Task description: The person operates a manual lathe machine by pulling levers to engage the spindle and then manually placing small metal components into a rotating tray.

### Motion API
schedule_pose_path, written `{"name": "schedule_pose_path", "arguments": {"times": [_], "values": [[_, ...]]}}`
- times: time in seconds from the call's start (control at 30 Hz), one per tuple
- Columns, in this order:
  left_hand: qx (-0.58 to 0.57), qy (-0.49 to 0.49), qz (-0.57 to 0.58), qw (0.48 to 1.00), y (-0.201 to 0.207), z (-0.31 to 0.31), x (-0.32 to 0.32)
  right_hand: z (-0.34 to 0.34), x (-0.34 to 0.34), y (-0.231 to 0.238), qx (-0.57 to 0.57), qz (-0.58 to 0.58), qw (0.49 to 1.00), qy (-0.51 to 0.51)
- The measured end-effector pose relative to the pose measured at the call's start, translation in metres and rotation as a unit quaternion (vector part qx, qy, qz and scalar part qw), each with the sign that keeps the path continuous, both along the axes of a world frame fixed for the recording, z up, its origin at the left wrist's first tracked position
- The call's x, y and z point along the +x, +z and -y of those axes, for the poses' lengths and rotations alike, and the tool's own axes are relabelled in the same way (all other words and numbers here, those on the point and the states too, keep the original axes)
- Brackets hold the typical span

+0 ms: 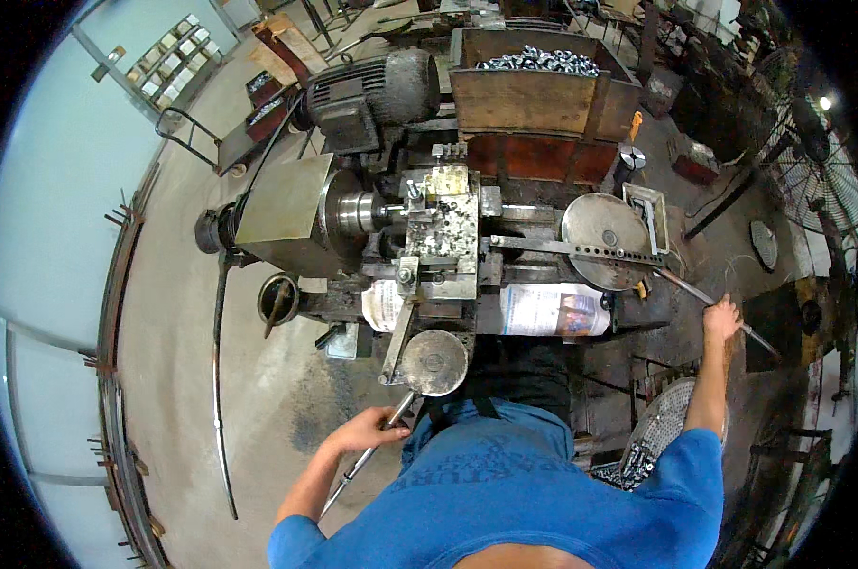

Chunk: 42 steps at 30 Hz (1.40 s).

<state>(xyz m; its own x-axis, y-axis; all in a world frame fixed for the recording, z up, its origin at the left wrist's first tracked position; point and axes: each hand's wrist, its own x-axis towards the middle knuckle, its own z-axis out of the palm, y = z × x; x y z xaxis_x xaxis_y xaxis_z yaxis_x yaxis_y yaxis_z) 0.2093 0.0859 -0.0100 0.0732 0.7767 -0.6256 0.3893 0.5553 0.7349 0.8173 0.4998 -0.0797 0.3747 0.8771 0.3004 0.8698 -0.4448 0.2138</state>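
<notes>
Both my arms reach to a small lathe. My left hand (367, 430) closes round a metal lever rod (349, 474) that slants down from a small round plate (434, 363) at the lathe's front. Far to the right, my right hand (722, 321) wraps round a second lever rod (683, 284). That rod joins a flat bar with holes (581, 249), lying across a larger round plate (599, 220). Between the hands sits the tool slide (448, 223), spotted with dark grime. Left of it is the shiny spindle (358, 211); any workpiece in it is too small to make out.
A motor (377, 90) stands behind the lathe. A box (533, 100) holding shiny metal parts stands at the back, and a basket of parts (652, 431) is by my right side. A long rod (217, 379) hangs at left; a fan (813, 171) stands at right.
</notes>
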Motion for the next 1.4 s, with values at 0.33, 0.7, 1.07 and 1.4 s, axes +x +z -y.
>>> {"name": "schedule_pose_path", "arguments": {"times": [0.33, 0.7, 1.07, 1.4], "values": [[0.129, 0.135, -0.471, 0.862, -0.12, -0.005, -0.189, 0.143, -0.114, -0.052, 0.071, -0.254, 0.92, 0.289], [0.071, 0.355, -0.573, 0.735, -0.242, -0.041, -0.148, 0.184, -0.174, -0.02, -0.049, -0.394, 0.872, 0.285], [0.018, 0.197, -0.48, 0.855, -0.175, -0.018, -0.174, 0.103, -0.331, 0.158, 0.002, -0.425, 0.709, 0.563], [0.268, 0.335, -0.515, 0.742, 0.052, 0.069, -0.227, 0.098, -0.576, 0.173, -0.044, -0.069, 0.598, 0.797]]}}
